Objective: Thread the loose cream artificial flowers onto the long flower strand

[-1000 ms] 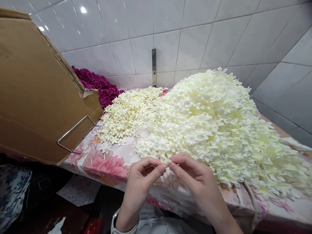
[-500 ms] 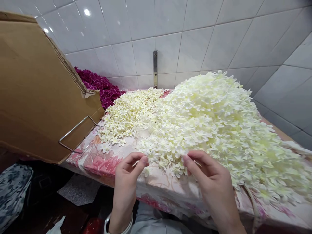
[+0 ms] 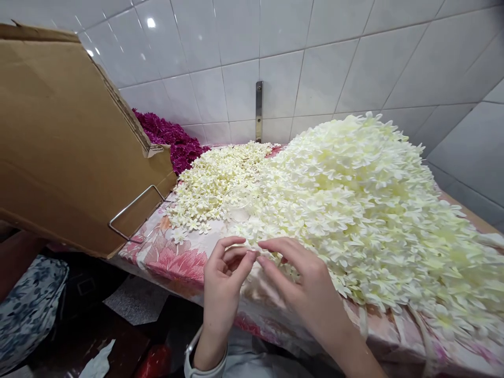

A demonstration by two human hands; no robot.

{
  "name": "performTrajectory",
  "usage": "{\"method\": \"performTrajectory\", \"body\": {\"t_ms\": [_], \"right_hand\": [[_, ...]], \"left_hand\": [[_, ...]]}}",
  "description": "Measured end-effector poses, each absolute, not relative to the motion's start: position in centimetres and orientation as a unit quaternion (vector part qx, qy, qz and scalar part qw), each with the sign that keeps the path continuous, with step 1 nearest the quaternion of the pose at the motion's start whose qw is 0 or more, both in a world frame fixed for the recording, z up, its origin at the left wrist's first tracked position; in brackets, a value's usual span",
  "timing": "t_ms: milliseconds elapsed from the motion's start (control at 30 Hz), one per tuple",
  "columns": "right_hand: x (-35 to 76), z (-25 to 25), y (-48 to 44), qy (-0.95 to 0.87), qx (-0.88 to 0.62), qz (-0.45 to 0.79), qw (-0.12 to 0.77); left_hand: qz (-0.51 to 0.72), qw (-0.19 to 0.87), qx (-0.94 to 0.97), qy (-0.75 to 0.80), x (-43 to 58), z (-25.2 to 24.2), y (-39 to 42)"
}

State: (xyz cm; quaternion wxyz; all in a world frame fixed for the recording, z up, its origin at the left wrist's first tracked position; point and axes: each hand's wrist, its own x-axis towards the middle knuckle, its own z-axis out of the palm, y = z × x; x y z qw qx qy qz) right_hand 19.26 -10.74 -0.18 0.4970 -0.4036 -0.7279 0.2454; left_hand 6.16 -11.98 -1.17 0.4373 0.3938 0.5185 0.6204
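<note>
My left hand (image 3: 225,281) is at the front edge of the table, thumb and fingers pinched together. Whatever lies between its fingertips is too small to make out. Close against it is my right hand (image 3: 307,281), its thumb and index finger curved towards the left fingertips in a loose pinch, with any held thing hidden. Right behind both hands spreads a large heap of white-yellow artificial flowers (image 3: 354,178). A lower heap of smaller cream flower heads (image 3: 212,184) lies to the left, and a transparent round dish (image 3: 239,212) sits between the heaps.
A big cardboard box (image 3: 74,142) stands at the left beside a bent metal wire frame (image 3: 136,210). Purple flowers (image 3: 173,139) are piled behind it. The floral tablecloth (image 3: 177,261) covers the table, which meets a tiled wall (image 3: 205,42) with a metal bracket (image 3: 259,111).
My hands were apart, each pinched; now their fingertips meet, the right hand having come leftward to the left one. The view has shifted slightly.
</note>
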Motion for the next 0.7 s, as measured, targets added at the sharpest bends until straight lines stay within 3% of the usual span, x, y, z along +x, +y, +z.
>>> {"method": "performTrajectory", "body": {"t_ms": [133, 233, 433, 567, 700], "right_hand": [[19.9, -0.7, -11.1, -0.654, -0.418, 0.321, 0.543], [20.2, -0.8, -11.2, -0.646, -0.441, 0.25, 0.57], [20.7, -1.0, -11.8, -0.748, -0.332, 0.03, 0.574], [21.1, -1.3, -12.1, -0.79, -0.32, 0.017, 0.522], [21.6, -1.3, -12.8, -0.742, -0.35, 0.068, 0.568]], "left_hand": [[0.623, 0.37, 0.411, 0.553, 7.1, -0.7, -12.4], [0.61, 0.321, 0.446, 0.571, 7.6, -0.3, -12.8], [0.531, 0.438, 0.512, 0.514, 7.5, 0.2, -13.0], [0.536, 0.489, 0.442, 0.528, 7.4, -0.1, -12.5], [0.567, 0.485, 0.396, 0.535, 7.4, -0.9, -12.1]]}}
